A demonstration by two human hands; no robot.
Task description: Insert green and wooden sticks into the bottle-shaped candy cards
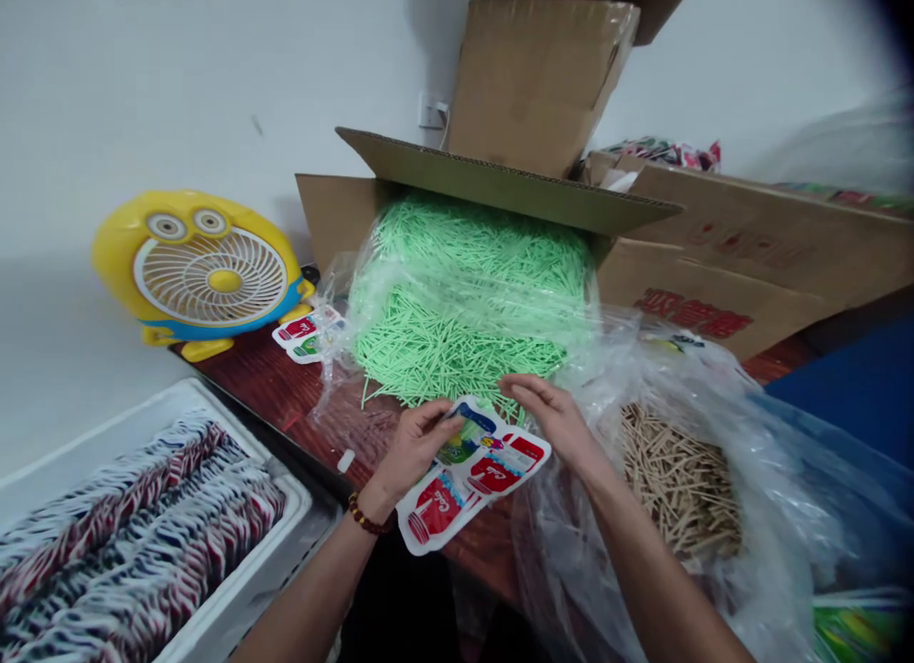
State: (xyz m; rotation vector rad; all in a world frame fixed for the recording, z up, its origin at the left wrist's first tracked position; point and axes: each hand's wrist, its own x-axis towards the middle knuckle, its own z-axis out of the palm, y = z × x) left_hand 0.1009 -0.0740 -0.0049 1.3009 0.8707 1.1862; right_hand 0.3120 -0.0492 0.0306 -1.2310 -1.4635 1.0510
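A shiny printed packet (471,468) with red cola-bottle shapes and a green and blue part hangs tilted over the table's front edge. My left hand (418,444), a beaded bracelet at its wrist, pinches the packet along its left side with thumb and fingers. Close to the packet's upper right corner is my right hand (553,415), its fingers stretched out and slightly curved, the thumb mostly hidden. Nothing shows in that hand. Just beyond both hands, a heap of pale green sticks (457,330) spills from a clear bag inside an open cardboard box (500,182).
Left is a white foam box (286,511) packed with rows of packets. A yellow cartoon fan (214,272) stands behind it, with more packets (307,334) alongside. On the right, a clear plastic bag (771,511) surrounds brown sticks (678,482). Cartons (543,82) rise behind.
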